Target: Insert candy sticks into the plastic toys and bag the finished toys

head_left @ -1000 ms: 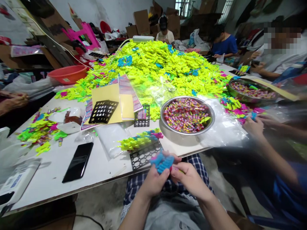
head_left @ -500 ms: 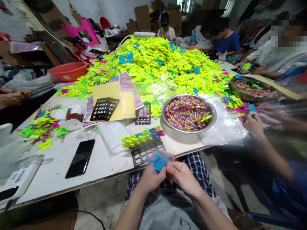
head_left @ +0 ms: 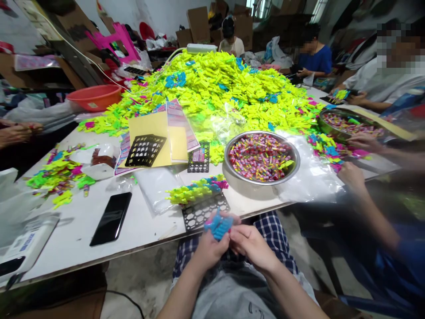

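Above my lap, at the table's front edge, my left hand [head_left: 211, 248] is closed around a blue plastic toy piece [head_left: 220, 227] with a bit of pink at its left end. My right hand [head_left: 254, 246] pinches at the right side of this piece; a small reddish spot shows at the fingertips, too small to name. Just beyond my hands a black perforated tray [head_left: 201, 214] lies on the table. Along its far side runs a row of yellow, blue and pink plastic pieces [head_left: 195, 189]. Right of that row stands a metal bowl [head_left: 297, 161] full of small printed tubes.
A large heap of yellow plastic pieces [head_left: 226, 84] covers the table's back. Leftward lie a black phone [head_left: 111, 219], yellow card [head_left: 149, 122] and a smaller mixed pile [head_left: 59, 173]. A red basin [head_left: 94, 98] stands behind. At right, a co-worker's hands [head_left: 353, 175] work near another bowl [head_left: 323, 126].
My hands and the blue piece stay almost in place, with only slight finger movement. At right, the co-worker's far hand has moved up toward the second bowl.
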A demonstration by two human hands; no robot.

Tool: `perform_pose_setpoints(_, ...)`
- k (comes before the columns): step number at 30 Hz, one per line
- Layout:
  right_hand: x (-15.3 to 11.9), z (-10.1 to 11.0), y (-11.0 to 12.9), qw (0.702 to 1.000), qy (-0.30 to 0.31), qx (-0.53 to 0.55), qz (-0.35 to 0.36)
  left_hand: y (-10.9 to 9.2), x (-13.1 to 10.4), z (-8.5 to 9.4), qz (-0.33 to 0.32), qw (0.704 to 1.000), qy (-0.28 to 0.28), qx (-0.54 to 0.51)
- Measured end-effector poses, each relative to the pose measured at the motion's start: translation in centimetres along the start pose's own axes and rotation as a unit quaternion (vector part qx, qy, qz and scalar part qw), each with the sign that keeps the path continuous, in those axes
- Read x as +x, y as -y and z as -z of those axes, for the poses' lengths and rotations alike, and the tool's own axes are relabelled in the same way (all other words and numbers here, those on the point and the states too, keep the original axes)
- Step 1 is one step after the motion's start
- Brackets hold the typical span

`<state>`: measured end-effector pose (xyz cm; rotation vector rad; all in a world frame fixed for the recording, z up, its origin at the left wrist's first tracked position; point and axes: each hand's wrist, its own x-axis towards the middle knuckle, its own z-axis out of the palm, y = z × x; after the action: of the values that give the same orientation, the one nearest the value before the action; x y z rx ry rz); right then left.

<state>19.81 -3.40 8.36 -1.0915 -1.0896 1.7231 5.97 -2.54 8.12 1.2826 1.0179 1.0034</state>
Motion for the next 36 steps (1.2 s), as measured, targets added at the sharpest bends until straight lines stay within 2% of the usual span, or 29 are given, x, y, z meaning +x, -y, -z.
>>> perform_pose_setpoints(3, 0.0, -0.1, -0.6, 1.000, 0.009, -0.001, -0.005, 0.0, -0.5, 0.2, 0.009, 1.000, 0.004, 0.007)
perform_pose_setpoints(11, 0.6, -0.4, -1.3, 0.996, 0.055, 0.064, -0.028, 0.7, -0.8, 0.6, 0.044, 0.998, -0.048, 0.004)
perform_pose_setpoints(16, 1.3, 0.1, 0.2, 0.993, 0.120, -0.022, 0.004, 1.2, 0.0, 1.7, 0.090, 0.993, -0.063, 0.042)
perform_pose_setpoints(19, 1.5, 0.1, 1.1, 0.988, 0.126, -0.082, 0.033, 1.5, 0.1, 2.1, 0.119, 0.987, -0.096, 0.052)
perform_pose_setpoints(21, 1.5, 0.2, 1.3, 0.984, 0.123, -0.123, 0.050, 1.7, 0.1, 2.1, 0.116, 0.988, -0.092, 0.054)
perform_pose_setpoints(26, 1.7, 1.0, 1.0, 0.962, 0.110, -0.222, 0.118, 1.7, -0.4, 2.2, 0.102, 0.993, -0.065, -0.003)
perform_pose_setpoints(30, 1.6, 1.1, 0.9, 0.969, 0.123, -0.197, 0.077, 1.4, -0.8, 2.5, 0.059, 0.998, -0.013, -0.036)
perform_pose_setpoints(33, 1.3, 0.5, 0.7, 0.974, 0.119, -0.182, 0.061, 1.6, -0.8, 2.4, 0.020, 0.997, -0.037, -0.063)
perform_pose_setpoints(36, 1.2, -0.3, 0.1, 0.975, 0.064, -0.199, 0.077, 1.9, -0.4, 1.6, 0.048, 0.973, -0.088, -0.207)
